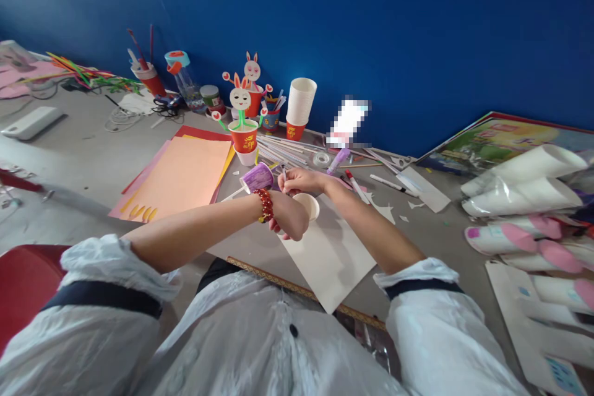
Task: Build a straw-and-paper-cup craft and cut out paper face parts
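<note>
My left hand grips a small white paper cup, held on its side over a sheet of white paper. A red bead bracelet circles that wrist. My right hand sits just above the cup, fingers pinched on a thin pen-like tool whose tip is hidden. A purple-painted cup lies on its side just left of both hands.
Orange and red paper sheets lie to the left. Bunny cup crafts, a stack of white cups, straws, markers and scissors crowd the back by the blue wall. Rolled paper fills the right side.
</note>
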{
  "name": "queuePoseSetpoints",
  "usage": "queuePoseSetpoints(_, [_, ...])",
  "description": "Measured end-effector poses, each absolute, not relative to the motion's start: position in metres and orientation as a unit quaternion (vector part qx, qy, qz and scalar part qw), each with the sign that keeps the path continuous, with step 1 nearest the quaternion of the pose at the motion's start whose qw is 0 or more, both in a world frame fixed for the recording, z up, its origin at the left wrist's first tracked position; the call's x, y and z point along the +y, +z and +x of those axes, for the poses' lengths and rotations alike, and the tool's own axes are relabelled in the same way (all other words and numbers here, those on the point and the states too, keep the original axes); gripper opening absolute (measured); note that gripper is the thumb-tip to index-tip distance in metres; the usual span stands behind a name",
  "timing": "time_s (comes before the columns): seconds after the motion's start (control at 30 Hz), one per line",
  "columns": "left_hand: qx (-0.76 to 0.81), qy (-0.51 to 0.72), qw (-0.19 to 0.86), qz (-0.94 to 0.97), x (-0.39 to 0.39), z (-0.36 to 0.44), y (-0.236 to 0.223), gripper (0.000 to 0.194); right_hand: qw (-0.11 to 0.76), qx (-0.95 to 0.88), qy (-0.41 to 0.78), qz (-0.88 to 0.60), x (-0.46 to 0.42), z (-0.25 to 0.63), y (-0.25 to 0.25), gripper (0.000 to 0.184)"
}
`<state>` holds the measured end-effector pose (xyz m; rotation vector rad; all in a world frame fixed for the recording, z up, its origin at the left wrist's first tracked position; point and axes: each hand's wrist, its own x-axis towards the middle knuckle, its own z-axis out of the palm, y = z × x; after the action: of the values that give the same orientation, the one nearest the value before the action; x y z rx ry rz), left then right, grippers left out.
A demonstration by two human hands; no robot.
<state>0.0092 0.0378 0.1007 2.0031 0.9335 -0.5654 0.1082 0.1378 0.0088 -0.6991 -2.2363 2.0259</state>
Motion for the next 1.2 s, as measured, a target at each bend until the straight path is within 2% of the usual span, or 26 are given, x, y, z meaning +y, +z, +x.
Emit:
queuePoseSetpoints(0.17, [0.340, -0.317, 0.399, 0.790, 0.038, 0.012, 0.103, 0.009, 0.056, -0.731, 0.638, -0.234, 0.139, 0.121, 0.009, 0.007])
queuePoseSetpoints(0.83, [0.319, -0.316, 0.371, 0.813, 0.039, 0.009, 0.094, 0.006, 0.228, -0.711, 0.580, -0.327, 0.109, 0.178, -0.012, 0.013])
queuePoseSetpoints(1.2, [0.308, -0.328, 0.350, 0.822, 0.038, 0.008, 0.096, 0.011, 0.273, -0.715, 0.522, -0.376, 0.086, 0.199, -0.018, 0.016])
